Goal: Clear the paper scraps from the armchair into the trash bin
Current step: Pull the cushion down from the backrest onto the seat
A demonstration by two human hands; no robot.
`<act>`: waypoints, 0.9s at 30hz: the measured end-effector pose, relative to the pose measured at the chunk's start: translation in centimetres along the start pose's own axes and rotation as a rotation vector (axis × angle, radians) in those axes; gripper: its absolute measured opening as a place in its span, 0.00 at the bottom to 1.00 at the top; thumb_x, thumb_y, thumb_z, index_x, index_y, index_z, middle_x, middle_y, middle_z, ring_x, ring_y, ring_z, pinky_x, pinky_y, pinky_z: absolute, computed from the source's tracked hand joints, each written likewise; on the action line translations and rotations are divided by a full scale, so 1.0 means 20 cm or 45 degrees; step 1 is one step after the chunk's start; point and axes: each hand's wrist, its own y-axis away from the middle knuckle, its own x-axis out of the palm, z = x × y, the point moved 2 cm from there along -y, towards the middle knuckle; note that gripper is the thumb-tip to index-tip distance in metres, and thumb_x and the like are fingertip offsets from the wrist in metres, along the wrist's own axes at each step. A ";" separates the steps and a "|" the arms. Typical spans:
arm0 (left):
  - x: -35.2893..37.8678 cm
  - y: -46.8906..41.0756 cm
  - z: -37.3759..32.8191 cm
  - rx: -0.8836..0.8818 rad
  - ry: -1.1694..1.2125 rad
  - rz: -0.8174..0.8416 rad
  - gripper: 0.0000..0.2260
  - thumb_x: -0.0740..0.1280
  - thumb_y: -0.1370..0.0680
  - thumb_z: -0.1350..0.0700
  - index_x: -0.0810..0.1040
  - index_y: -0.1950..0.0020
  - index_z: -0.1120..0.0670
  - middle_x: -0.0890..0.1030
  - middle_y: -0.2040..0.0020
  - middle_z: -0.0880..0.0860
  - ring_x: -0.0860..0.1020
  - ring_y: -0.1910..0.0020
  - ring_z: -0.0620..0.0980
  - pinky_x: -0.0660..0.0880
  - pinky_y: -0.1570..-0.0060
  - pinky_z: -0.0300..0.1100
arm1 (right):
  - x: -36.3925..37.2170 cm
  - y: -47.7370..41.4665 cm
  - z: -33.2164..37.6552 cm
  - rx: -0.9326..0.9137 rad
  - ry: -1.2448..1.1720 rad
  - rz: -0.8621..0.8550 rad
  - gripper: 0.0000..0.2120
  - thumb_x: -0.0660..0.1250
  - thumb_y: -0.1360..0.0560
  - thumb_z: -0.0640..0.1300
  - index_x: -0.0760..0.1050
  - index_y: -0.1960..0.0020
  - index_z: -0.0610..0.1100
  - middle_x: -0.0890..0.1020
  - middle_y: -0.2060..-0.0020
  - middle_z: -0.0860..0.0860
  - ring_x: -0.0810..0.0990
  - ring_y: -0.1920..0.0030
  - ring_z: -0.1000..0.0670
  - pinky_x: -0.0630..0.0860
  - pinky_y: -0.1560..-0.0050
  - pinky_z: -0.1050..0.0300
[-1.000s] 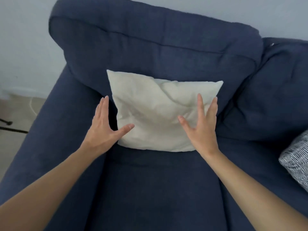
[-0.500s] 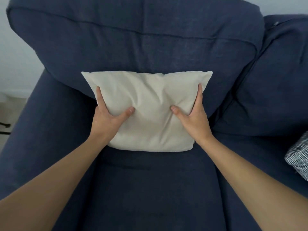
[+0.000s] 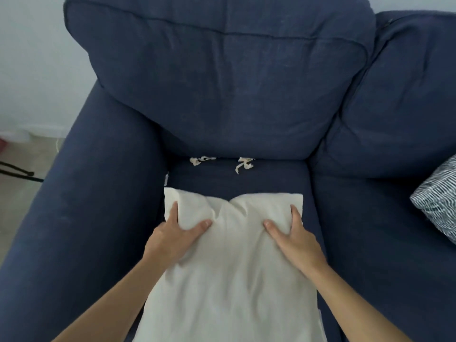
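Here both hands grip a cream cushion that lies on the seat of the navy armchair, its far edge pointing toward the backrest. The left hand clamps the cushion's left side, thumb pressed on top and the fingers wrapped around the edge. The right hand does the same on the right side, thumb on top, fingers curled over the edge, so the fabric bunches into a crease between the two thumbs. Beyond the cushion, the paper scraps lie at the back of the seat, right along the seam under the back cushion: one small cluster to the left, another nearer the middle, both clear of the cream cushion. A black-and-white patterned pillow pokes in at the right edge, on the adjoining navy seat.
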 end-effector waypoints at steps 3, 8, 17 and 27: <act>0.10 0.01 0.14 -0.056 -0.018 0.040 0.57 0.58 0.43 0.17 0.44 0.20 0.38 0.72 0.30 0.55 0.74 0.36 0.59 0.74 0.42 0.52 | 0.11 0.04 -0.10 0.036 0.046 0.029 0.49 0.58 0.29 0.77 0.42 0.18 0.60 0.74 0.26 0.50 0.72 0.27 0.41 0.70 0.30 0.41; 0.20 -0.01 0.25 -0.089 -0.038 0.064 0.53 0.59 0.39 0.19 0.42 0.21 0.38 0.67 0.31 0.59 0.73 0.38 0.60 0.73 0.46 0.51 | 0.21 0.00 -0.18 0.078 0.123 0.025 0.49 0.56 0.29 0.78 0.40 0.17 0.58 0.71 0.24 0.49 0.72 0.27 0.41 0.72 0.32 0.41; -0.08 0.10 0.28 0.251 -0.551 -0.296 0.45 0.49 0.29 0.23 0.48 0.19 0.47 0.66 0.27 0.55 0.67 0.31 0.57 0.69 0.38 0.53 | 0.09 0.08 -0.02 -0.142 0.303 -0.470 0.46 0.58 0.26 0.73 0.54 0.18 0.47 0.68 0.24 0.42 0.66 0.25 0.38 0.66 0.29 0.35; -0.47 -0.28 0.13 0.681 -1.359 -0.614 0.37 0.61 0.24 0.35 0.58 0.21 0.54 0.65 0.26 0.58 0.59 0.26 0.61 0.56 0.30 0.57 | 0.40 -0.30 0.75 -0.380 -0.076 -0.098 0.48 0.66 0.26 0.69 0.55 0.17 0.44 0.72 0.28 0.44 0.74 0.30 0.43 0.71 0.37 0.47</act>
